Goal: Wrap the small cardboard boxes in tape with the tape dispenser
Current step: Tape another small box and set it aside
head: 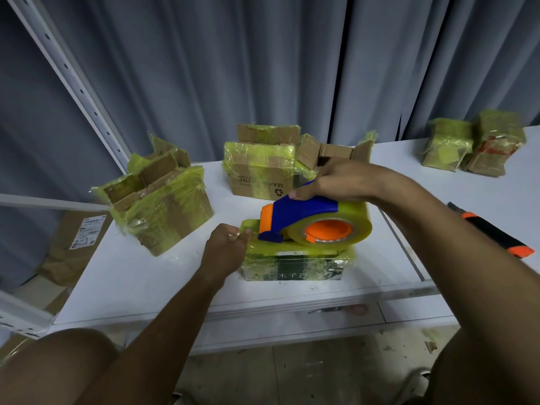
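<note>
A small dark green box (295,266), covered in yellowish tape, lies near the front edge of the white table (152,276). On top of it rests the blue and orange tape dispenser (304,222) with its roll of clear yellowish tape. My right hand (339,179) grips the dispenser's blue handle from above. My left hand (226,247) pinches the tape at the box's upper left corner, just in front of the dispenser's cutting end.
Taped cardboard boxes stand on the table: one at the left (162,200), one at the back middle (260,168), two at the back right (473,144). An orange and black utility knife (491,232) lies at the right. A white shelf post (73,83) rises at the left.
</note>
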`<action>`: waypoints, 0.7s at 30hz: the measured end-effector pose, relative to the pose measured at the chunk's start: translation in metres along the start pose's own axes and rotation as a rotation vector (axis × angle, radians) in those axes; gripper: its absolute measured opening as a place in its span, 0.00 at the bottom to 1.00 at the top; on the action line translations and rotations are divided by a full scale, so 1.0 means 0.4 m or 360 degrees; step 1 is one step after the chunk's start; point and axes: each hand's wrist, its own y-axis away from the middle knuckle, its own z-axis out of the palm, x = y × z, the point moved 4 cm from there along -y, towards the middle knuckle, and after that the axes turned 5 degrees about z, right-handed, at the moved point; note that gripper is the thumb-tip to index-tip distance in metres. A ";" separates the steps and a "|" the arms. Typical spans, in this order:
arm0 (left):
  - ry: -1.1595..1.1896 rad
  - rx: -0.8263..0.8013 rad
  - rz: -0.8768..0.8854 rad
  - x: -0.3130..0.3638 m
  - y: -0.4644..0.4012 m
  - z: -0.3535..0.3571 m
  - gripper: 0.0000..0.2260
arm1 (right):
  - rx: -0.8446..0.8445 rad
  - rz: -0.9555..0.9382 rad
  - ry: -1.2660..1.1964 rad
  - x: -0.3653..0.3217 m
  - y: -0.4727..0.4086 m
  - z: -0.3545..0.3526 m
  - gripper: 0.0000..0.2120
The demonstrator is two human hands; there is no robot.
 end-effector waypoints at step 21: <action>-0.0678 0.0221 0.0716 0.035 0.024 -0.007 0.20 | 0.0112 0.0124 0.0024 0.014 0.010 0.004 0.18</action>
